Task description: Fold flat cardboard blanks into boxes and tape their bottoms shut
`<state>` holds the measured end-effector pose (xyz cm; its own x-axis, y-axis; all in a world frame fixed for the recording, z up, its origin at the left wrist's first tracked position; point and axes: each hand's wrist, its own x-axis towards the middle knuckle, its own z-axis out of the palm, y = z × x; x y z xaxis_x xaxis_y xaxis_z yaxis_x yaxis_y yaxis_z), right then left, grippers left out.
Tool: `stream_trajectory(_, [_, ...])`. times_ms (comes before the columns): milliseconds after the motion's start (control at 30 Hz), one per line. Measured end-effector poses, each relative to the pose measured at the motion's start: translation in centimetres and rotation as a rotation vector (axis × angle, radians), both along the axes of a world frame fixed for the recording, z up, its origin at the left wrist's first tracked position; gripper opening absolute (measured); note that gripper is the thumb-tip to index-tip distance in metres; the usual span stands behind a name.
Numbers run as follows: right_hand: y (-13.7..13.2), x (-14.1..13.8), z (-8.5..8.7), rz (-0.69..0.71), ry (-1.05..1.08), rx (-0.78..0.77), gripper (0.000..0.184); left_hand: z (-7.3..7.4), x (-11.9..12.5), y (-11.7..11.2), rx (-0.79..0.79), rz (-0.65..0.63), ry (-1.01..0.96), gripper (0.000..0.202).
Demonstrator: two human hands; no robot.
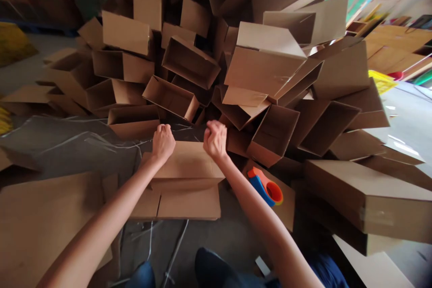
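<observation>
Cardboard box (pixel 184 175) lies flattened on the floor (pixel 216 234) right in front of the person, its far edge up against a big heap of open boxes (pixel 236 67). Both hands rest on that far edge. The left hand (pixel 163 142) is closed into a fist, fingers (pixel 165 129) curled tight together, pressing down on the left part of the upper flap. The right hand (pixel 215 138) is also fisted, fingers pressed together and knuckles up, at the flap's right corner; whether it pinches anything cannot be told. The two hands are near each other but apart. Between them, behind the flap, a dark gap shows with clear plastic film (pixel 101 144) stretching away to the left over the floor. Just beside the right forearm, a tape dispenser (pixel 266 186), orange and blue, lies on another flat piece of cardboard. A long closed box (pixel 367 198) lies further right. More flat cardboard (pixel 40 220) lies at lower left under the left arm. The person's knees in blue trousers (pixel 216 274) show at the bottom edge.
</observation>
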<state>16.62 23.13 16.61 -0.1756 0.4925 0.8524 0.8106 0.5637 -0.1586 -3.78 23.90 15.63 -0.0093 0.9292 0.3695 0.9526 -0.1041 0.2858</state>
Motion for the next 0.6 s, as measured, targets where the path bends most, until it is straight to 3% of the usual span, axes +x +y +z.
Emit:
stream_trajectory(100, [-0.5,0.7,-0.8,0.04,-0.046,-0.016,0.031,0.1,0.1,-0.1,-0.019,-0.002,-0.012,0.037])
stream_trajectory(300, [1.1,3.6,1.8,-0.123,0.208,0.007,0.03,0.1,0.1,-0.1,-0.014,-0.012,0.011,0.034])
stream_trajectory(367, [0.9,4.2,1.1,-0.15,0.178,-0.041,0.031,0.1,0.1,-0.1,-0.02,-0.015,0.006,0.034])
stream_trajectory(500, [-0.1,3.8,-2.1,-0.175,0.003,-0.187,0.034,0.2,0.0,-0.2,-0.056,-0.024,0.002,0.033])
stream_trajectory(600, [-0.1,2.5,-2.8,-0.156,-0.172,-0.267,0.039,0.2,-0.1,-0.3,-0.065,-0.003,-0.004,0.033])
